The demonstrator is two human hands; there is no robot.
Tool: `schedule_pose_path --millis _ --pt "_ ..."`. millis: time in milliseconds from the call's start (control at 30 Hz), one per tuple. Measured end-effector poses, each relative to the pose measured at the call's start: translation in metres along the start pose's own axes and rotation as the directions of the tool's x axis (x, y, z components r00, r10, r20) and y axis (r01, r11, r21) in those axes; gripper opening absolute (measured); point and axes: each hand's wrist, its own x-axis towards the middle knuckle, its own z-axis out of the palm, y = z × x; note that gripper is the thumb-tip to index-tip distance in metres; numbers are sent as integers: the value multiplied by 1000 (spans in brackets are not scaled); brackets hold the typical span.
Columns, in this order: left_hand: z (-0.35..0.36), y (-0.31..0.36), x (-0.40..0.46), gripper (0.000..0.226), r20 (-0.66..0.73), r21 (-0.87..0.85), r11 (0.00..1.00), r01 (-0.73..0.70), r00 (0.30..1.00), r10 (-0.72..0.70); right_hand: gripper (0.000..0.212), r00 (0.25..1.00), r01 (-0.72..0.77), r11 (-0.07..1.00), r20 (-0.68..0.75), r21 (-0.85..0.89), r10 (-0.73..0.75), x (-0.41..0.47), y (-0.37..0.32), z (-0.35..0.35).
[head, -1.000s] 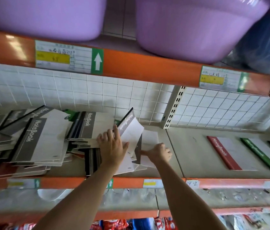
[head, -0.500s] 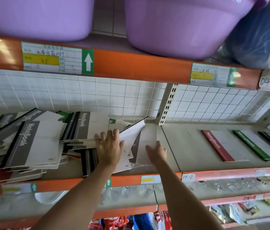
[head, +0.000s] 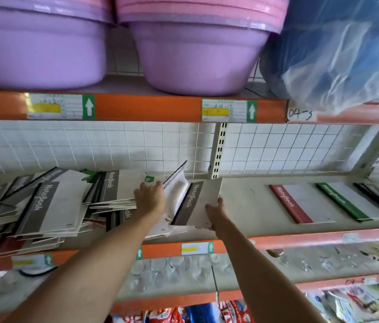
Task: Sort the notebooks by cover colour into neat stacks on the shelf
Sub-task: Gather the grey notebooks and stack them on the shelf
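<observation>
— Right, which one's in hand?
— Right hand [head: 216, 212] grips the grey-spined white notebook [head: 199, 202] by its edge, just above the cream metal shelf [head: 249, 206].
— Left hand [head: 150, 198]?
— Fingers spread, propping an open notebook [head: 175, 187] by the messy pile [head: 51, 201].

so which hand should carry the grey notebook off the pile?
Right. The right hand already grips the grey notebook at its right edge, on the side toward the sorted red notebook. The left hand rests on the messy pile, steadying it.

Right hand [head: 216, 214] grips grey notebook [head: 201, 203] — left hand [head: 150, 198] lifts covers.
</observation>
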Motion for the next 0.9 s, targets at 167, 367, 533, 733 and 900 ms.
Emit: schedule_pose_path --millis 167,367,533,733,900 --pt "-15 43 -13 31 26 -124 992 23 999 -20 29 986 145 986 -71 -82 -151 1 -10 -48" --pt "-30 111 -32 26 85 -270 956 110 992 -90 23 970 199 979 -135 -46 -204 4 -15 -114" --pt "-34 181 -46 22 102 -333 927 174 984 -148 28 960 204 976 -178 -75 -214 6 2 -189" --pt "-22 272 -65 28 118 -369 912 180 982 -146 31 948 168 973 -246 -155 -203 5 23 -288" --pt "-12 338 -84 30 139 -366 920 143 985 -98 28 934 122 972 -307 -201 -181 9 37 -357"
